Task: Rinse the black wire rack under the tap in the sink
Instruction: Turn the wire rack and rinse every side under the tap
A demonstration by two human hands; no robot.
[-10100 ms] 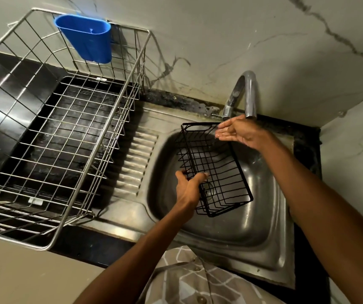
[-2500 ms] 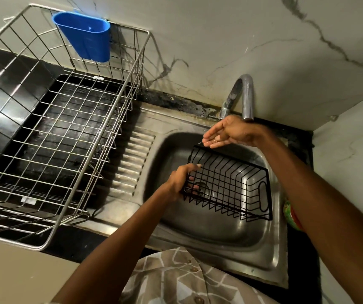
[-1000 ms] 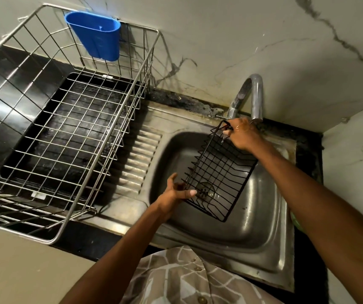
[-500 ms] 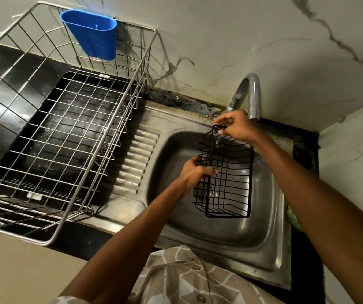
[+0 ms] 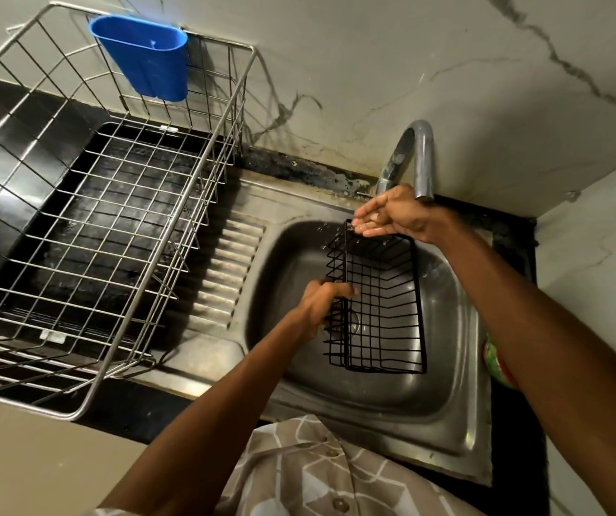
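The black wire rack point(image 5: 381, 310) hangs on edge over the steel sink point(image 5: 455, 411). My left hand point(image 5: 323, 303) grips its left rim about halfway down. My right hand point(image 5: 392, 214) is cupped under the spout of the curved chrome tap point(image 5: 420, 162), its wet fingers straight and just above the rack's top left corner. Water droplets fall near that corner. The drain shows through the rack's wires.
A large steel wire dish basket point(image 5: 105, 225) stands on the black counter left of the ribbed drainboard point(image 5: 224, 270), with a blue plastic cup point(image 5: 142, 54) hooked on its back rim. A green and red item point(image 5: 494, 363) lies at the sink's right edge.
My right hand has let go of the rack's top edge and now cups under the tap spout. My left hand still holds the left rim; the rack has barely moved.
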